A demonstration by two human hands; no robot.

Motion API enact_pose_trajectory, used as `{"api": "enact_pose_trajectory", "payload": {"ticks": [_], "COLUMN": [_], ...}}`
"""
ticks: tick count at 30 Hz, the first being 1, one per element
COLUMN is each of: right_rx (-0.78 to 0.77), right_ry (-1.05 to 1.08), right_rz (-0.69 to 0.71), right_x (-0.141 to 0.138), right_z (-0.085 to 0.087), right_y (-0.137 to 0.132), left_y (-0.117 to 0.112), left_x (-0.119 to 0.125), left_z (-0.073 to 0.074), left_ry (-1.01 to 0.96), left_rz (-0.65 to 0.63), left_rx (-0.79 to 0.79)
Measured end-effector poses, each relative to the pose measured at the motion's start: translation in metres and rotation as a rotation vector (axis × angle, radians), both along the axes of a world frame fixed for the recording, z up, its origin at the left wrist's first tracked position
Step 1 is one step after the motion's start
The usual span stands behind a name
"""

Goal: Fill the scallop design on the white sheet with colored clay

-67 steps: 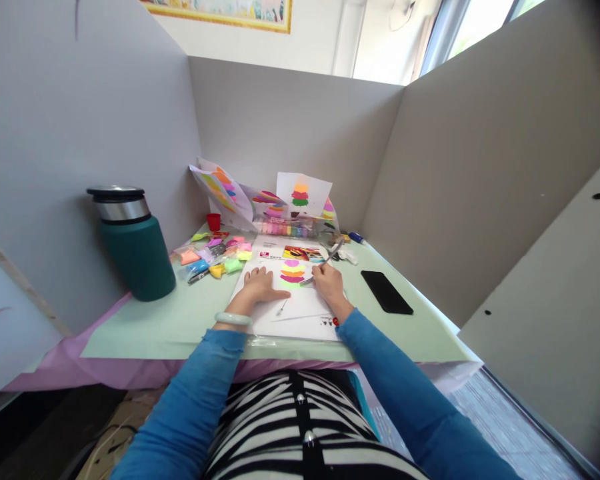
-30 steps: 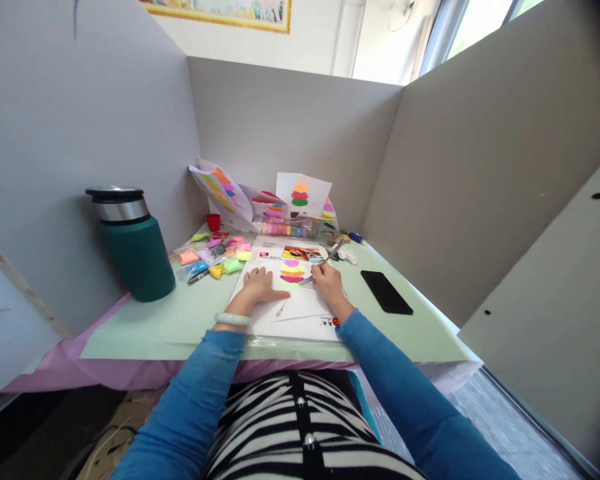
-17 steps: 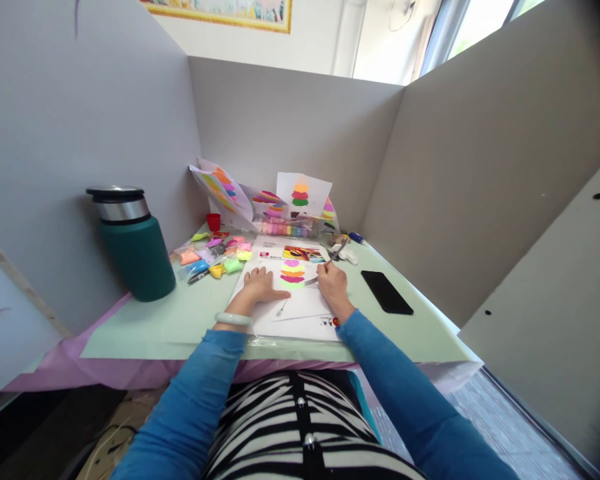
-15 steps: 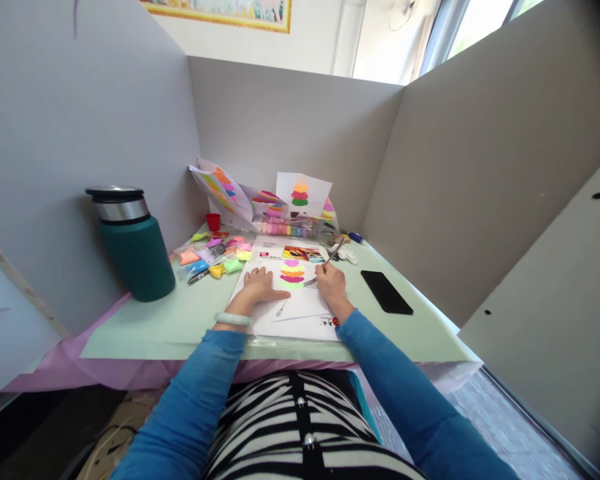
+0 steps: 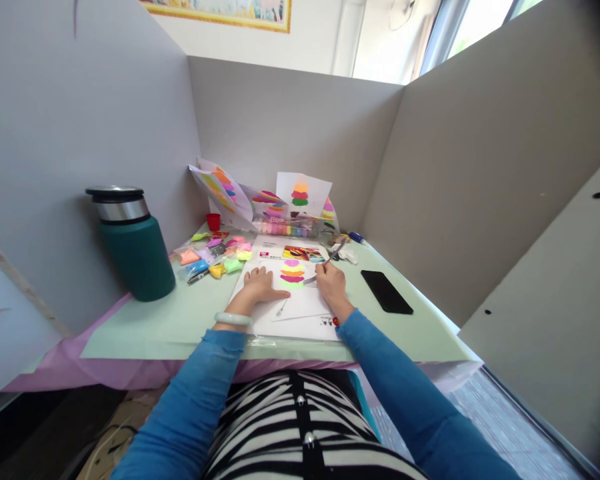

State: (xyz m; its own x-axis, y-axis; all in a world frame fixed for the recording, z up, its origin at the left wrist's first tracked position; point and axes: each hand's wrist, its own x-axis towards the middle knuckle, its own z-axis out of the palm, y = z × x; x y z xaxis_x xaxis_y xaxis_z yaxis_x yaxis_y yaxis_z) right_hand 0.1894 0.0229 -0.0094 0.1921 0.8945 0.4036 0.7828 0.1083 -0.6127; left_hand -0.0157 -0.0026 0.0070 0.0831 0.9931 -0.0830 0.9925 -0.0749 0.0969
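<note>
My right hand (image 5: 332, 283) is closed round a metal fork (image 5: 338, 249), its handle sticking up past my fingers. The tines point left, at the right edge of a stack of coloured layers (image 5: 293, 275) in pink, yellow, orange, magenta and pale green. This stack lies on a sheet of white paper (image 5: 300, 308). Spread flat on the paper, just left of the stack, is my left hand (image 5: 260, 285), thumb stretched towards it. A small thin tool (image 5: 281, 308) lies on the paper below that thumb.
Packets of coloured clay (image 5: 215, 257) and a pen (image 5: 198, 276) lie at the left, near a green flask (image 5: 136, 250). A black phone (image 5: 387, 292) is on the right. Papers with coloured stacks (image 5: 303, 193) lean at the back, and a red cup (image 5: 213, 222) stands there.
The fork's tines have shifted very slightly at the stack's right edge. My left hand stays in place.
</note>
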Motion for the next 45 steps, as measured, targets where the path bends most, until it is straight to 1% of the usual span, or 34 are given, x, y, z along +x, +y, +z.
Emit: {"api": "enact_pose_trajectory", "payload": {"ticks": [9, 13, 17, 20, 22, 26, 32, 34, 36, 39, 42, 43, 45], "right_rx": [-0.024, -0.03, 0.014, -0.015, -0.031, 0.005, 0.02, 0.034, 0.015, -0.012, 0.014, 0.023, 0.034], "right_ry": [0.077, 0.071, 0.068, 0.033, 0.038, 0.09, 0.097, 0.11, 0.096, 0.072, 0.106, 0.126, 0.158], "right_rz": [0.064, 0.064, 0.042, 0.009, 0.012, 0.042, 0.07, 0.114, 0.154, 0.121, 0.075, 0.087, 0.161], "right_x": [-0.0009, -0.0016, -0.0007, 0.0002, 0.0005, 0.0, -0.0022, -0.0031, -0.0035, -0.0029, -0.0018, -0.0018, -0.0024], "right_z": [-0.0005, 0.0002, 0.0001, 0.0003, 0.0006, 0.0008, -0.0004, -0.0006, -0.0006, -0.0004, -0.0007, -0.0012, -0.0026], "right_y": [0.0015, 0.0006, 0.0004, 0.0008, 0.0008, 0.0004, -0.0011, -0.0017, -0.0019, -0.0012, -0.0009, -0.0009, -0.001], "left_y": [-0.0015, -0.0017, -0.0013, -0.0011, -0.001, -0.0009, -0.0024, -0.0027, -0.003, -0.003, -0.0029, -0.0029, -0.0032], "left_x": [0.001, 0.0011, 0.0004, 0.0001, -0.0001, -0.0003, 0.0008, 0.0012, 0.0014, 0.0013, 0.001, 0.0009, 0.001], "left_z": [0.0024, 0.0029, 0.0022, 0.0016, 0.0011, 0.0006, 0.002, 0.0026, 0.0032, 0.0035, 0.0031, 0.0031, 0.0033], "left_ry": [-0.001, 0.003, -0.001, -0.007, -0.008, -0.003, 0.003, 0.003, 0.004, 0.005, 0.004, 0.004, 0.002], "left_rz": [0.006, 0.006, -0.002, -0.001, 0.001, -0.003, 0.001, 0.002, 0.006, 0.009, 0.004, 0.004, 0.006], "left_rx": [-0.013, -0.013, -0.005, -0.004, -0.002, 0.002, -0.005, -0.005, -0.009, -0.013, -0.011, -0.01, -0.007]}}
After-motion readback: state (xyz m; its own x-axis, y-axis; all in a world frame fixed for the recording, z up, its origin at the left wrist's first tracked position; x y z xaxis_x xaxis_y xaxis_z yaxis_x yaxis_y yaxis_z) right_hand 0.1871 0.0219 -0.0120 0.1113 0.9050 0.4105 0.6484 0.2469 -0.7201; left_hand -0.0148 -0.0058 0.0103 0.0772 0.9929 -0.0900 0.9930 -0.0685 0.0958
